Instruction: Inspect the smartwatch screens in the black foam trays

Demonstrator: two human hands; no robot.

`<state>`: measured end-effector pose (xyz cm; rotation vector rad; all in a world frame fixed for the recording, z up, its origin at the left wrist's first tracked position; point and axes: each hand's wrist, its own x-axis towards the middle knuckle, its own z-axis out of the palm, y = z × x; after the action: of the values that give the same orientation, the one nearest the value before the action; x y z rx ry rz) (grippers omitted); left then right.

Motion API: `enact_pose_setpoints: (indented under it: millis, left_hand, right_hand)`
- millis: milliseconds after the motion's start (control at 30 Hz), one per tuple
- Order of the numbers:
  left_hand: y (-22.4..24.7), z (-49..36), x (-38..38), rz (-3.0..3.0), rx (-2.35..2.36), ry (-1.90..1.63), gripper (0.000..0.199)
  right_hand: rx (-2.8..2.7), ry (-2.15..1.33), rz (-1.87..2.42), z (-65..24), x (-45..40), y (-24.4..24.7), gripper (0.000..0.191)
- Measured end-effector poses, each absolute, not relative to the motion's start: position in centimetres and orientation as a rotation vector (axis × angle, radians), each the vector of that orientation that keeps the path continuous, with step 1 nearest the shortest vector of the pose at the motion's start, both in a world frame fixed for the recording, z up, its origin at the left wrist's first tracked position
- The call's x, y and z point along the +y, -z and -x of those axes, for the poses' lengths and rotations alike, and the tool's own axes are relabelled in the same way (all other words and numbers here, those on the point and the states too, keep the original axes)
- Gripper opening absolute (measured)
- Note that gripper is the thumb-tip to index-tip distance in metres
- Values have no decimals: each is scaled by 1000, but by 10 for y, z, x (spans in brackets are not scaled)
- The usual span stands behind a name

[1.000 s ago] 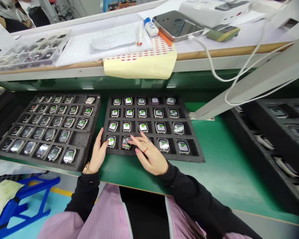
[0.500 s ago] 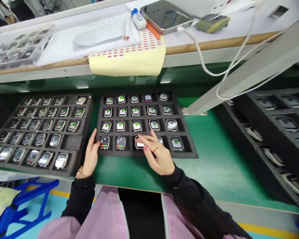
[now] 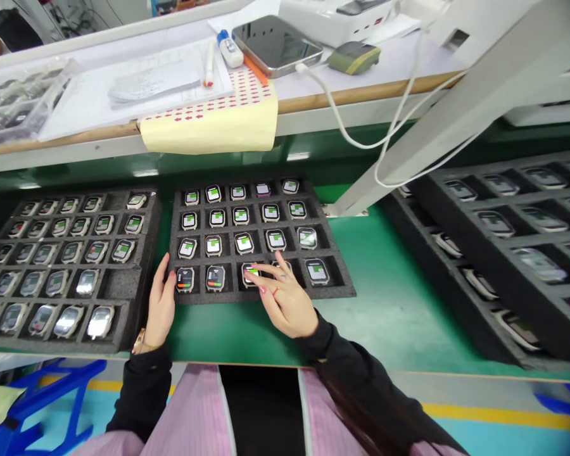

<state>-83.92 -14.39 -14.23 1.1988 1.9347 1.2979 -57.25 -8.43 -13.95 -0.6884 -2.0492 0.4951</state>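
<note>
A dark grey foam tray [image 3: 285, 292] holding rows of smartwatches lies flat before me, most screens lit white and green. My left hand [image 3: 160, 311] rests along its front left corner, fingers stretched out and holding nothing. Over the front row is my right hand [image 3: 289, 303], fingers apart, a fingertip on or just above the screen of a smartwatch [image 3: 249, 278]. Those fingers partly cover that watch and the one to its right. At the row's left end, two watches [image 3: 185, 278] show dark screens with coloured bars.
A second foam tray of watches [image 3: 140, 310] lies at left, stacked trays [image 3: 437, 253] at right. A slanted metal post [image 3: 408, 145] and white cable [image 3: 335, 104] stand between. The shelf above holds a phone [image 3: 278, 44], papers [image 3: 156, 79] and a yellow sticker sheet [image 3: 213, 133].
The view has shifted, so everything sits farther left in it. My right fingertip has moved from the bright white screen's upper part to its left side; that screen now shows some green.
</note>
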Motion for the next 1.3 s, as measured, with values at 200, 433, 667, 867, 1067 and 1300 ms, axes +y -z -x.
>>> enact_pose_setpoints:
  millis: [200,433,667,867,1067,1300]
  left_hand:
    - [144,835,-143,-1251,1972,-1297,54]
    - [144,835,-141,-1296,2043,-1258,54]
    - [145,836,-140,-1322,2065,-1239,54]
    - [142,834,-138,-1298,2076,-1247,54]
    - [141,833,-135,-1296,2086,-1254,54]
    - [139,831,-135,-1287,2102,-1244,53]
  right_hand:
    - [-1849,-516,745,554,-84,139,40]
    - [-1785,-471,854,528,-86,146,39]
    - [-1894,-410,844,530,-84,147,39]
    - [-1701,-417,942,510,-85,148,39]
    - [-1626,-328,1044,492,-93,155,39]
    - [-1698,-297,1043,491,-93,158,41]
